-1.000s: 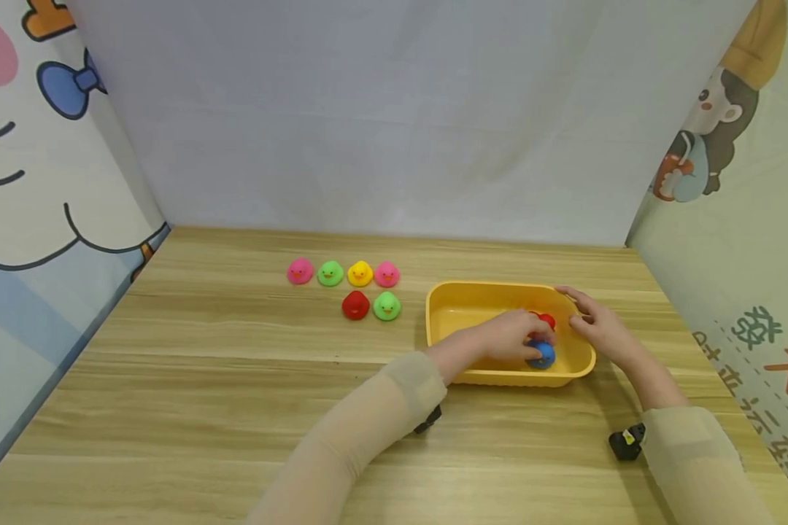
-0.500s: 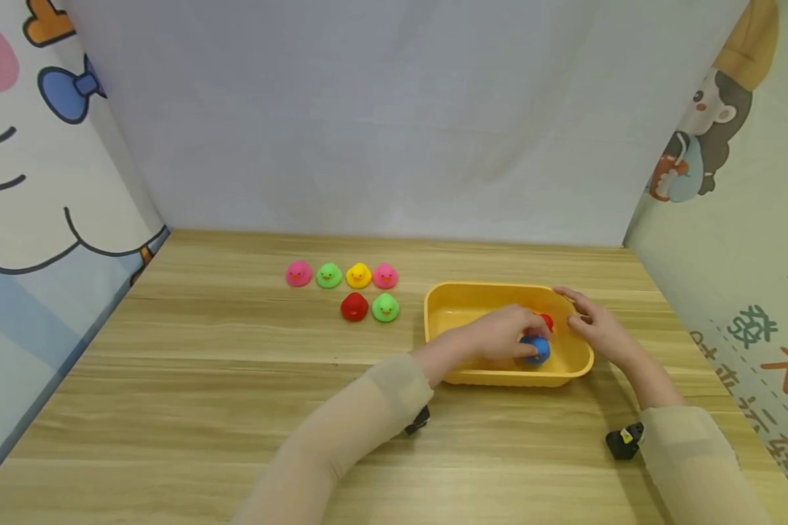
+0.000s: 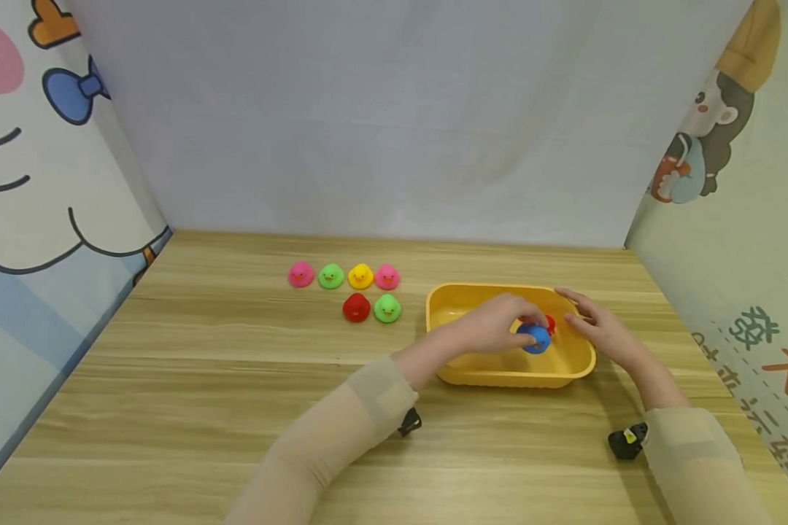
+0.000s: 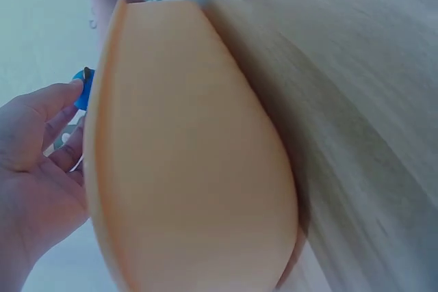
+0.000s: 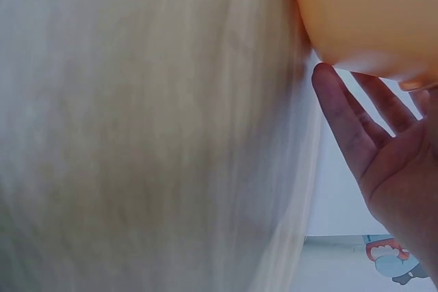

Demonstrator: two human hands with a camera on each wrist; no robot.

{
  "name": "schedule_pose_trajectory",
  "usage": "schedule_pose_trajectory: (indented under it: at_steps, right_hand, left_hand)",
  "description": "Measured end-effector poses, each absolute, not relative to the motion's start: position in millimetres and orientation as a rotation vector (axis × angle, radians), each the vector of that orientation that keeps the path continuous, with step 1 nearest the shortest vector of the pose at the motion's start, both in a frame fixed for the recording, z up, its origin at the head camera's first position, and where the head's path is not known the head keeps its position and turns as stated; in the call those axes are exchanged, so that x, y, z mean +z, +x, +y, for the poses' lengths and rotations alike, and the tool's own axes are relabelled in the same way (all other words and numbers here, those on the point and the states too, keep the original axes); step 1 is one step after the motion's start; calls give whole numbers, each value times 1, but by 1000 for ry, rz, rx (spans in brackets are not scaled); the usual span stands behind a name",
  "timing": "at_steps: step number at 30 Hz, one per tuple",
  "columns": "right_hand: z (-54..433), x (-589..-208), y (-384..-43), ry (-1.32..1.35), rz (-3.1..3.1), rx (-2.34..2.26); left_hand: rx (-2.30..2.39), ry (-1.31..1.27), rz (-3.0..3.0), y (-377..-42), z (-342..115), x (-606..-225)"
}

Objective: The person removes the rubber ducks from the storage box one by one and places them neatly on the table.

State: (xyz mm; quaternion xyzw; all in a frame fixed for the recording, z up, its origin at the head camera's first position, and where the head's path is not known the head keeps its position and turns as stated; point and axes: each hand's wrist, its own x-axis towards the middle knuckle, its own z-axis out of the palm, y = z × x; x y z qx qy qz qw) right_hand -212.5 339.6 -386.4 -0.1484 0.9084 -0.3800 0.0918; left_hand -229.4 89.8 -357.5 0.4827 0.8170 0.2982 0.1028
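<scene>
In the head view my left hand (image 3: 499, 323) reaches into the yellow plastic basin (image 3: 458, 294) and pinches a blue toy duck (image 3: 535, 340) between thumb and fingers. The left wrist view shows the blue duck (image 4: 85, 88) at the fingertips, level with the basin's rim. Behind it in the basin a red toy (image 3: 549, 324) is partly hidden. My right hand (image 3: 600, 328) rests at the basin's right end, its fingers fairly straight against the outer wall, as the right wrist view shows of this hand (image 5: 387, 148).
Left of the basin, a back row holds pink (image 3: 300, 275), green (image 3: 331, 276), yellow (image 3: 360, 276) and pink (image 3: 387, 277) ducks. A red duck (image 3: 356, 308) and a green duck (image 3: 387, 308) sit in front. White cloth (image 3: 394, 131) hangs behind the wooden table (image 3: 203, 379).
My left hand has lifted the blue duck from the basin's floor and shifted it slightly back and left. The right hand has stayed at the basin's end.
</scene>
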Motion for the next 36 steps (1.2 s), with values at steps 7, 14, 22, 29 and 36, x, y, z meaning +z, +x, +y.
schedule_pose_trajectory:
  at_steps: [7, 14, 22, 29, 36]
  right_hand:
    - [340, -387, -213, -411, 2684, -1133]
    - [341, -391, -217, -411, 2675, -1161]
    - [343, -391, -218, -399, 2684, -1152]
    - [343, -391, -216, -388, 2691, -1142]
    - [341, -389, -214, -388, 2700, -1134]
  left_hand:
    - [991, 1425, 2384, -226, 78, -346]
    - [1010, 1404, 2438, -218, 64, -327]
    - [1009, 1389, 2492, -211, 52, -308]
    - [1064, 1386, 2496, -202, 38, -296]
    - [1117, 1369, 2492, -195, 23, -285]
